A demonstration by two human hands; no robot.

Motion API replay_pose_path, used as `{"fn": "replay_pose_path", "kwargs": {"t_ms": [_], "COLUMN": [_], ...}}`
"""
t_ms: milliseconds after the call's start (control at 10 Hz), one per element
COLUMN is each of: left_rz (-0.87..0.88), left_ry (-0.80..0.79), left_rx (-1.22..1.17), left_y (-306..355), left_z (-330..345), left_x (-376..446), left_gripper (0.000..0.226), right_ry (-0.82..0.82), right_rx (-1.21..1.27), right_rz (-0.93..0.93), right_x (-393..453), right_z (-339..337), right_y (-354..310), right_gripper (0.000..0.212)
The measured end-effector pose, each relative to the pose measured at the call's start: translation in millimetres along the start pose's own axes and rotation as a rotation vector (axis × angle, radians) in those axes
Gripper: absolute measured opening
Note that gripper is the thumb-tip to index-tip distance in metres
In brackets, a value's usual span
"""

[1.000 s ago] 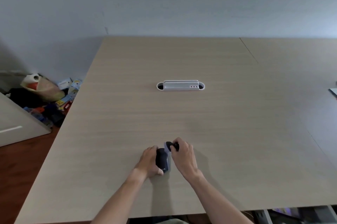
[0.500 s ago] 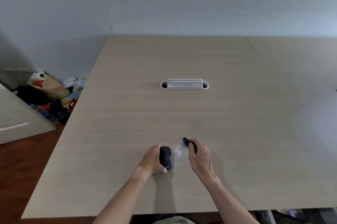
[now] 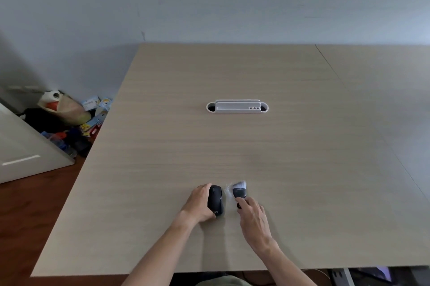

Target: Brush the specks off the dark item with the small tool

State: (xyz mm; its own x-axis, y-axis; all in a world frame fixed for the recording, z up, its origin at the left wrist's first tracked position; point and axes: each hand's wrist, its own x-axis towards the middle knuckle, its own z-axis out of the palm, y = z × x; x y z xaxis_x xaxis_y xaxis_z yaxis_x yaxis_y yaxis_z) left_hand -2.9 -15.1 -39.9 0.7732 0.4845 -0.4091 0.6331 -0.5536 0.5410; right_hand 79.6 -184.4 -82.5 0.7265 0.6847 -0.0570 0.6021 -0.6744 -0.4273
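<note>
A black computer mouse [image 3: 215,200] lies on the wooden table [image 3: 232,146] near the front edge. My left hand [image 3: 198,204] grips it from the left side, thumb at its back end. Just right of the mouse is a small brush [image 3: 239,190] with a dark handle and pale bristles, the bristles pointing away from me. My right hand [image 3: 253,218] holds the brush by its near end. The brush is apart from the mouse, with a narrow gap between them.
A white cable-port cover [image 3: 237,106] sits in the table's middle. A seam [image 3: 349,90] joins a second table on the right. On the floor at left lie a bag and several small items [image 3: 67,118] beside a pale cabinet [image 3: 25,153].
My right hand has moved the brush off the mouse to its right and turned it, bristles now pointing away. My left hand has stayed on the mouse.
</note>
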Motion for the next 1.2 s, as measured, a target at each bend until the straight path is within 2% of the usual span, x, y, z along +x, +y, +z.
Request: {"fn": "replay_pose_path", "kwargs": {"t_ms": [200,600,1000,1100,1200], "left_rz": [-0.028,-0.053,-0.038,-0.029,-0.042], "left_ry": [-0.013,-0.011,-0.029,-0.021,0.166], "left_rx": [-0.036,0.004,0.04,-0.024,-0.14], "left_y": [3.5,5.3,3.7,2.7,-9.0], "left_z": [1.3,0.3,1.3,-2.1,6.5], "left_x": [-2.9,-3.6,-2.3,-7.0,-9.6], "left_gripper": [0.108,0.104,0.102,0.101,0.078], "right_ry": [-0.056,-0.064,-0.085,-0.118,0.05], "right_rx": [-0.068,-0.171,-0.158,-0.071,0.113], "right_rz": [0.0,-0.029,0.001,-0.013,0.055], "right_x": [1.9,3.7,6.5,3.2,3.2], "right_z": [3.2,10.1,4.4,-13.9,-49.0], "right_y": [1.8,6.5,5.5,-8.1,-13.5], "right_gripper": [0.029,0.031,0.039,0.037,0.035]}}
